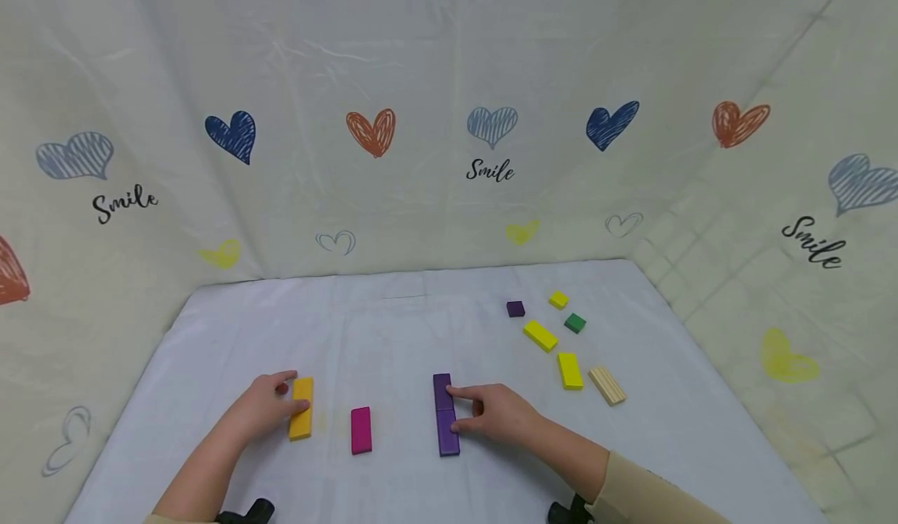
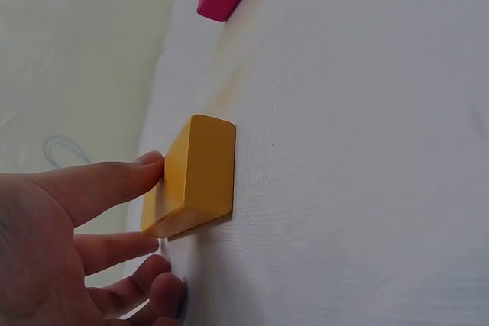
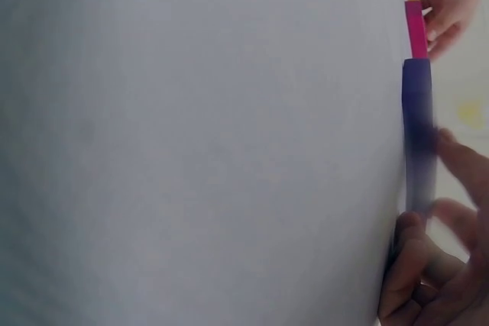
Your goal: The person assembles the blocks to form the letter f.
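In the head view my left hand (image 1: 263, 407) is at an orange-yellow wooden block (image 1: 301, 415) lying lengthwise on the cloth. Its thumb lies over the block and its index finger reaches the far end; the left wrist view shows the thumb on the block's face, another finger at its lower edge. Two purple blocks (image 1: 447, 432) lie end to end in one upright line as seen from above. My right hand (image 1: 501, 415) touches their right side with index fingertip and thumb spread apart, its other fingers curled under. A magenta block (image 1: 361, 430) lies between the hands.
Toward the back right lie yellow blocks (image 1: 570, 371), a small green block (image 1: 574, 323), a small dark purple block (image 1: 515, 309) and a ridged, plain wood piece (image 1: 607, 386). White cloth (image 1: 393, 329) covers the table; a heart-printed curtain (image 1: 421, 204) surrounds it.
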`<state>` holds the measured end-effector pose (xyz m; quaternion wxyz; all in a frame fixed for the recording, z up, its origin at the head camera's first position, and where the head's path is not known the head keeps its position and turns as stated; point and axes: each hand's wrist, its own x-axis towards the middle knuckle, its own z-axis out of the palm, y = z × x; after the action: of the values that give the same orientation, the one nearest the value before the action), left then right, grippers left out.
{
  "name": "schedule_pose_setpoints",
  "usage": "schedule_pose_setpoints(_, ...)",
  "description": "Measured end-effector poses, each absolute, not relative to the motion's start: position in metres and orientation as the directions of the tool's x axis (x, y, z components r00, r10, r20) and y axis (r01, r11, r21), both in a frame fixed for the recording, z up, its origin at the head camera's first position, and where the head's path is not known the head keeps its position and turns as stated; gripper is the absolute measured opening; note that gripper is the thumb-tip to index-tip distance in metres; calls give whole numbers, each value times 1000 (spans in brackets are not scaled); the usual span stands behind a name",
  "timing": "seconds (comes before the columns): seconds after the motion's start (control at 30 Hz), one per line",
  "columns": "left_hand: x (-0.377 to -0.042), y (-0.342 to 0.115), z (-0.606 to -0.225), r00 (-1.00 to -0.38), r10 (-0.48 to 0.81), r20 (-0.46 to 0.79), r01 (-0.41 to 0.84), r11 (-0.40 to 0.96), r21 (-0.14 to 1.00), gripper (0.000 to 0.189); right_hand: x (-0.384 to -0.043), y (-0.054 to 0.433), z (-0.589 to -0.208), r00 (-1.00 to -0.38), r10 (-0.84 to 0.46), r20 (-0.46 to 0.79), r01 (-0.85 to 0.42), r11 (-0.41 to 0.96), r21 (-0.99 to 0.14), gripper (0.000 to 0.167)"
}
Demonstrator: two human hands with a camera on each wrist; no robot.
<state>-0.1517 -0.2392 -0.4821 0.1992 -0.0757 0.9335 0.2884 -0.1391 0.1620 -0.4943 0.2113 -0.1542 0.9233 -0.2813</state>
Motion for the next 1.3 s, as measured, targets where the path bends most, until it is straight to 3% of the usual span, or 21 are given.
schedule_pose_setpoints(0.73, -154, -227, -477, -904, -50, -424, -278, 823, 496, 63, -139, 160, -492, -865, -397, -307, -159, 798, -581, 63)
schedule_pose_setpoints(0.93, -152, -232, -478, -907, -30, -420, -279, 791, 545, 48, -139, 159, -492, -864, -395, -312, -155, 798, -582, 63)
schedule_pose_setpoints(1.3, -151, -240, -479, -921, 4, -390, -286, 672, 683, 48, -137, 160, -491, -868, -385, -313, -143, 798, -585, 63)
